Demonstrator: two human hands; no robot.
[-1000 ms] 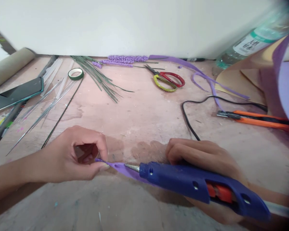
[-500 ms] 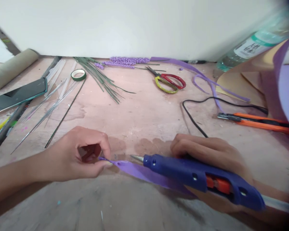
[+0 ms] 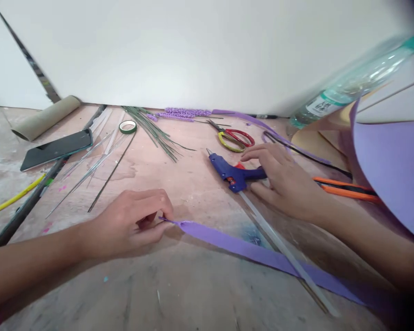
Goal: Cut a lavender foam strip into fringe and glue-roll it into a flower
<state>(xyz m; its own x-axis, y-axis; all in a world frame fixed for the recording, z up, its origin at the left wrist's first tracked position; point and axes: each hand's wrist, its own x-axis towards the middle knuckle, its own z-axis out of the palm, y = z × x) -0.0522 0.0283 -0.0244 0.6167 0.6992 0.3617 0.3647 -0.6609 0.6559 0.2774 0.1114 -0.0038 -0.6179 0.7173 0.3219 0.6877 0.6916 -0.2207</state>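
Observation:
My left hand (image 3: 133, 223) is closed in a pinch on the near end of a long purple foam strip (image 3: 262, 255), which lies flat on the wooden table (image 3: 200, 193) and runs off to the lower right. Farther back, my right hand (image 3: 284, 179) rests over the handle of a blue glue gun (image 3: 232, 171), thumb and fingers around it. The gun lies on the table with its nozzle pointing back left. A long clear glue stick (image 3: 283, 248) trails from it toward me and crosses the strip.
Red and yellow scissors (image 3: 236, 138), purple flower spikes (image 3: 182, 112), green stems (image 3: 155, 133) and a green tape roll (image 3: 128, 126) lie at the back. A phone (image 3: 57, 148), metal wires (image 3: 89, 161) and a cardboard tube (image 3: 44, 118) are left. An orange knife (image 3: 345, 188), purple sheet (image 3: 389, 174) and bottle (image 3: 348, 85) are right.
My right hand has carried the glue gun away from the strip's end to the back of the table and laid it down. The left hand keeps its pinch on the strip. The view has tilted up.

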